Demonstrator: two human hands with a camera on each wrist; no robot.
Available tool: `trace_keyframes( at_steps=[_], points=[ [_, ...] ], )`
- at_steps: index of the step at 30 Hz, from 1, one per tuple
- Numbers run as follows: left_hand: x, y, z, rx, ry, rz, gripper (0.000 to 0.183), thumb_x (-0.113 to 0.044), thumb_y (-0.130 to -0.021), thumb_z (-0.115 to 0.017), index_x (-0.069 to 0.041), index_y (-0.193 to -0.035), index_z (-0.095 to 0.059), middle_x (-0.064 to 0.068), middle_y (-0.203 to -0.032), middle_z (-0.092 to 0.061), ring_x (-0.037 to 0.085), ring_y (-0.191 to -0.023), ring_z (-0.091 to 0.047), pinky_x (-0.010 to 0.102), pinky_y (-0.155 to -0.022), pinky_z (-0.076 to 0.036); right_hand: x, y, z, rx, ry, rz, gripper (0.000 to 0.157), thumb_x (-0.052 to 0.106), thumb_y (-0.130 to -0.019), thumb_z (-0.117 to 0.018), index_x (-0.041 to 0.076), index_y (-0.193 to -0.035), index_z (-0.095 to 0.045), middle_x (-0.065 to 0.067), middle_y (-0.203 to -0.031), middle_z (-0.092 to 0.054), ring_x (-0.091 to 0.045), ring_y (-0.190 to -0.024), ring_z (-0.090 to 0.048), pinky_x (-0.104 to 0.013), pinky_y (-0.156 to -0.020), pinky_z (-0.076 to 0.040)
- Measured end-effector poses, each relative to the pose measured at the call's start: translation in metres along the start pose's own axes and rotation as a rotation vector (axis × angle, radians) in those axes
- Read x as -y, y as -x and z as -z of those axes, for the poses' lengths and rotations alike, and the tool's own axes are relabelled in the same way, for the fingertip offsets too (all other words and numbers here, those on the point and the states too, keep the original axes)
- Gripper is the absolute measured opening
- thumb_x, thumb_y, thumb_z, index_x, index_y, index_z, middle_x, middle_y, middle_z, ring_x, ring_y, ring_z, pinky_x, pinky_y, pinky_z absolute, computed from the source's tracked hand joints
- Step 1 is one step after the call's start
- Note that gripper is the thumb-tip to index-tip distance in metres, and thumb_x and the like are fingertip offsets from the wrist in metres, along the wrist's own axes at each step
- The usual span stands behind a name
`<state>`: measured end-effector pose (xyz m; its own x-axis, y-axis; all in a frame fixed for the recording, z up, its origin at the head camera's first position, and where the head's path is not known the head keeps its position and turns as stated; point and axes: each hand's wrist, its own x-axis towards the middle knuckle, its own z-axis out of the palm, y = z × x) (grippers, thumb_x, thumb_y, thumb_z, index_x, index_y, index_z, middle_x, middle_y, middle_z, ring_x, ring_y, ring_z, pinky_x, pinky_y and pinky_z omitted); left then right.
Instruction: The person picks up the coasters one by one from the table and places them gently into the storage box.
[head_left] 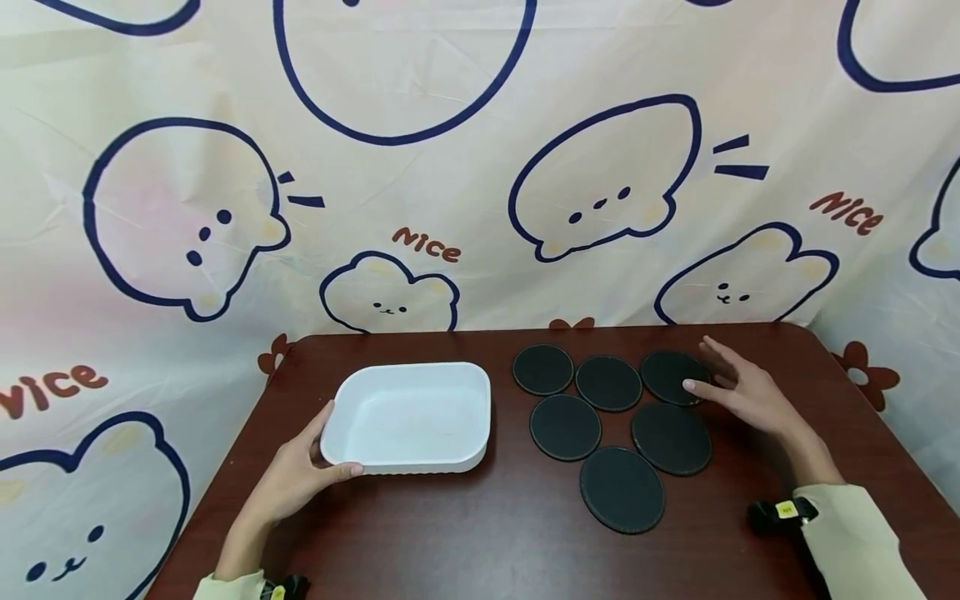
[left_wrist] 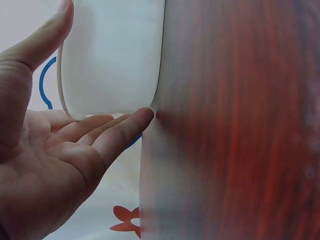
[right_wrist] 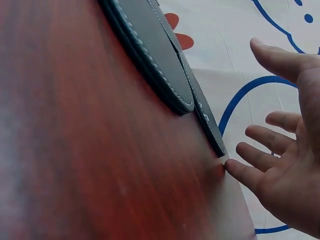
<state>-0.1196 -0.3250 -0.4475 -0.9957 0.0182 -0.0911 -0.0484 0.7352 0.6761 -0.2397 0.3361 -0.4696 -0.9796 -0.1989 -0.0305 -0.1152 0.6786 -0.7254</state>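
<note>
A white rectangular dish (head_left: 408, 417) with rounded corners sits on the left part of the table. My left hand (head_left: 296, 471) holds it at its near left corner, thumb along the front side and fingers against the left end. Up close, the dish wall (left_wrist: 112, 60) lies between that thumb and the fingertips. Several round black coasters (head_left: 622, 489) with stitched edges lie flat to the right of the dish. Over the far right coaster (head_left: 667, 375) reaches my right hand (head_left: 742, 392), its fingers spread. In the right wrist view its palm (right_wrist: 290, 195) holds nothing.
The dark reddish-brown table (head_left: 480, 542) has its back edge against a pale cloth (head_left: 480, 192) printed with blue cartoon outlines. Two coasters (right_wrist: 155, 55) overlap in the right wrist view. Each forearm wears a black wrist device (head_left: 780, 512).
</note>
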Motion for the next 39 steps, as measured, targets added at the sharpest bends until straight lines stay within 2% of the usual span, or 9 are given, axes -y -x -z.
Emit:
trace_keyframes(
  at_steps=[2, 9, 13, 18, 21, 28, 33, 39],
  points=[
    [0.000, 0.000, 0.000, -0.001, -0.003, 0.000, 0.123, -0.047, -0.085, -0.091, -0.005, -0.172, -0.014, 0.032, -0.170, -0.033, 0.045, -0.134, -0.064, 0.045, -0.100, -0.062, -0.001, -0.003, 0.000, 0.001, 0.000, 0.009, 0.101, 0.044, -0.101, -0.075, 0.008, -0.173, -0.014, -0.030, -0.173, -0.029, -0.059, -0.153, -0.037, -0.065, -0.117, -0.038],
    [0.000, -0.001, -0.001, 0.000, -0.023, -0.002, 0.124, -0.049, -0.085, -0.090, -0.004, -0.172, -0.014, 0.031, -0.171, -0.032, 0.045, -0.136, -0.062, 0.052, -0.106, -0.059, -0.005, -0.011, 0.001, 0.001, 0.033, 0.023, 0.093, 0.045, -0.101, -0.075, 0.003, -0.169, -0.028, -0.033, -0.166, -0.040, -0.060, -0.145, -0.047, -0.075, -0.114, -0.041],
    [0.000, -0.002, -0.002, -0.006, -0.029, -0.005, 0.123, -0.049, -0.085, -0.090, -0.004, -0.172, -0.016, 0.030, -0.171, -0.034, 0.045, -0.137, -0.062, 0.054, -0.106, -0.058, -0.008, -0.015, 0.002, 0.009, 0.073, 0.025, 0.090, 0.046, -0.100, -0.075, -0.001, -0.166, -0.035, -0.036, -0.162, -0.044, -0.059, -0.141, -0.051, -0.074, -0.112, -0.044],
    [-0.001, -0.002, -0.003, 0.001, -0.021, -0.001, 0.124, -0.050, -0.085, -0.091, -0.003, -0.172, -0.016, 0.030, -0.171, -0.033, 0.046, -0.139, -0.060, 0.057, -0.109, -0.055, -0.013, -0.021, 0.005, 0.038, 0.127, 0.026, 0.086, 0.047, -0.100, -0.076, 0.000, -0.163, -0.041, -0.038, -0.159, -0.047, -0.058, -0.138, -0.053, -0.072, -0.108, -0.047],
    [-0.002, -0.002, -0.002, 0.001, -0.023, 0.002, 0.124, -0.050, -0.084, -0.091, -0.003, -0.172, -0.016, 0.030, -0.171, -0.033, 0.046, -0.138, -0.060, 0.056, -0.109, -0.056, -0.014, -0.024, 0.004, 0.049, 0.154, 0.033, 0.085, 0.045, -0.098, -0.078, 0.002, -0.163, -0.043, -0.037, -0.158, -0.047, -0.059, -0.138, -0.052, -0.073, -0.107, -0.047],
    [-0.002, -0.001, 0.001, -0.014, -0.030, -0.012, 0.124, -0.048, -0.084, -0.091, -0.003, -0.172, -0.017, 0.030, -0.170, -0.036, 0.043, -0.135, -0.063, 0.043, -0.101, -0.060, -0.006, -0.029, 0.001, 0.067, 0.194, 0.049, 0.088, 0.043, -0.096, -0.081, 0.003, -0.163, -0.042, -0.039, -0.159, -0.045, -0.063, -0.139, -0.049, -0.076, -0.108, -0.044],
    [-0.001, 0.000, 0.000, -0.011, -0.040, -0.004, 0.124, -0.050, -0.084, -0.091, -0.003, -0.172, -0.017, 0.030, -0.170, -0.036, 0.043, -0.136, -0.062, 0.047, -0.104, -0.059, -0.004, -0.031, -0.001, 0.084, 0.204, 0.056, 0.082, 0.036, -0.097, -0.081, 0.000, -0.161, -0.045, -0.041, -0.157, -0.046, -0.060, -0.140, -0.049, -0.075, -0.107, -0.045],
    [-0.001, 0.001, 0.000, -0.012, -0.044, -0.004, 0.124, -0.050, -0.084, -0.091, -0.002, -0.171, -0.017, 0.030, -0.170, -0.036, 0.043, -0.136, -0.063, 0.048, -0.104, -0.059, -0.002, -0.032, -0.004, 0.019, 0.150, 0.066, 0.079, 0.023, -0.094, -0.084, -0.001, -0.159, -0.046, -0.040, -0.157, -0.046, -0.060, -0.140, -0.048, -0.074, -0.110, -0.043]
  ],
)
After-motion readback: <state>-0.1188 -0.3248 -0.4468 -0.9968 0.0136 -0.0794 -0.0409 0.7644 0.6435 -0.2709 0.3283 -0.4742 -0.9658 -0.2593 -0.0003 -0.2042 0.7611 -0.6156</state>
